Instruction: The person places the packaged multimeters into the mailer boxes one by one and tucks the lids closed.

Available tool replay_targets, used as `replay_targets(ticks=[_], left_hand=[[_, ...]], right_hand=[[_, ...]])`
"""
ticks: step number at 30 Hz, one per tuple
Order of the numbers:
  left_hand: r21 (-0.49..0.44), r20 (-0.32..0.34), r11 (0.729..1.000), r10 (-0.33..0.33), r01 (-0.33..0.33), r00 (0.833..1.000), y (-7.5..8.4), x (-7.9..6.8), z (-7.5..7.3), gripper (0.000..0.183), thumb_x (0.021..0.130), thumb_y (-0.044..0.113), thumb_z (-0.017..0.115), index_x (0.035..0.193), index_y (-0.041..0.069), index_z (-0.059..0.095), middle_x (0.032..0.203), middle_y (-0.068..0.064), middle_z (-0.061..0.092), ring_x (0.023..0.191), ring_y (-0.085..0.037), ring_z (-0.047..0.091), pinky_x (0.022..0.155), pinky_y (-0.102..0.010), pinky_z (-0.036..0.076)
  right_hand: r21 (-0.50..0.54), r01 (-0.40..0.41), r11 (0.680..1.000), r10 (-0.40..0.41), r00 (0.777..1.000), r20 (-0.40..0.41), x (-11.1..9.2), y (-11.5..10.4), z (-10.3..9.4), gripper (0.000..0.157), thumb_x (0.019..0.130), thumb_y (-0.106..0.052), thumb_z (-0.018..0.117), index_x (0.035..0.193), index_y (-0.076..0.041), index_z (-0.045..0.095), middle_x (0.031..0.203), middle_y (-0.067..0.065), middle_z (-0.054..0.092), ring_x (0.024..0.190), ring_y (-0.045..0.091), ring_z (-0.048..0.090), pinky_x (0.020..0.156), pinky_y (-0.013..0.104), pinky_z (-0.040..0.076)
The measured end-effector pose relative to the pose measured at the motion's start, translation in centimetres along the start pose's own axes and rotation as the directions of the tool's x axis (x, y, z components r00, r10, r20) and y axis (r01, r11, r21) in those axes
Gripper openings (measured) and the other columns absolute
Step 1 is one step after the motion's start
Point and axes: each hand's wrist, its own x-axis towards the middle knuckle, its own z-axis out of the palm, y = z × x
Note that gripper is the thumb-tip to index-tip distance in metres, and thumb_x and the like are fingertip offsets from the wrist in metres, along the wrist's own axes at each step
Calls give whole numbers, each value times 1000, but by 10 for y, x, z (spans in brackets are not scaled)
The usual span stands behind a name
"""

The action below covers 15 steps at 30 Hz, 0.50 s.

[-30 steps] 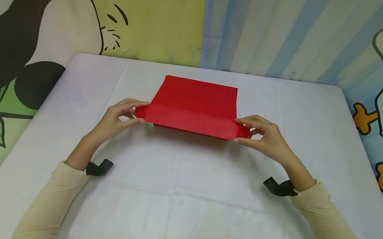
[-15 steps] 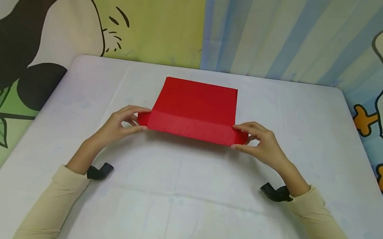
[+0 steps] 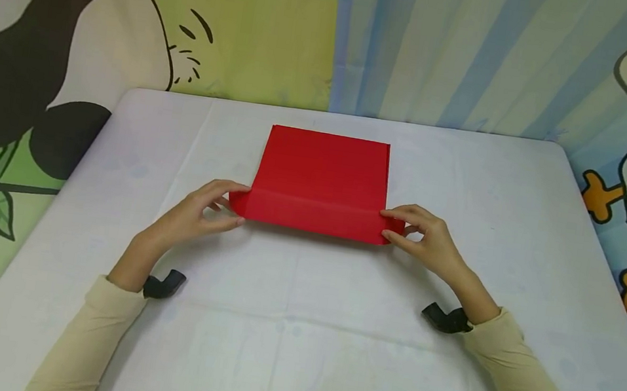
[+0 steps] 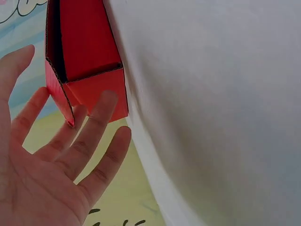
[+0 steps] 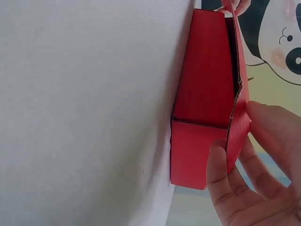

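A red cardboard box [image 3: 323, 167] stands on the white-covered table, its lid's front flap tilted down in front. A gap shows between the flap [image 5: 241, 106] and the front wall. At the box's left end, my left hand [image 3: 192, 214] has its fingers spread around the flap's side tab [image 4: 59, 94]; in the left wrist view the thumb [image 4: 21, 61] stands apart from the cardboard. My right hand [image 3: 425, 237] holds the right tab, the thumb [image 5: 263, 115] against the flap's outer face and a finger [image 5: 216, 160] on the tab's other side.
The white-covered table [image 3: 283, 337] extends in front of the box and to both sides. A printed cartoon backdrop [image 3: 264, 30] rises behind its far edge. Black bands [image 3: 163, 284] sit at both wrists, below beige sleeves [image 3: 89, 338].
Both hands have brought the lid's front flap towards the person and down over the box's front. The dark strip seen under the flap earlier no longer shows in the head view.
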Motion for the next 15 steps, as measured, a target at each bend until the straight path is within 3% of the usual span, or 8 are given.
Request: replay_targets(ticks=[2, 9, 15], left_hand=[[22, 5, 1000, -14, 14, 1000, 2, 0, 1, 57, 82, 25, 71, 133, 27, 45, 131, 4, 46, 98, -19, 61, 90, -42, 46], [110, -3, 991, -76, 76, 997, 11, -4, 3, 59, 82, 29, 71, 134, 32, 42, 135, 7, 42, 105, -19, 54, 94, -42, 45], [104, -9, 987, -119, 119, 993, 12, -5, 7, 58, 83, 32, 69, 134, 32, 42, 136, 7, 41, 108, -20, 53, 95, -44, 45]], right_hand=[[16, 5, 1000, -5, 1000, -7, 0, -7, -2, 37, 70, 13, 72, 106, 7, 65, 101, 20, 63, 88, 29, 56, 65, 36, 56], [72, -2, 997, 4, 1000, -21, 0, -14, -2, 30, 75, 15, 66, 104, 12, 63, 100, 23, 61, 89, 29, 55, 71, 14, 52], [129, -36, 991, 37, 999, -8, -3, -9, 0, 30, 77, 15, 64, 106, 11, 63, 100, 23, 59, 90, 29, 56, 72, 16, 53]])
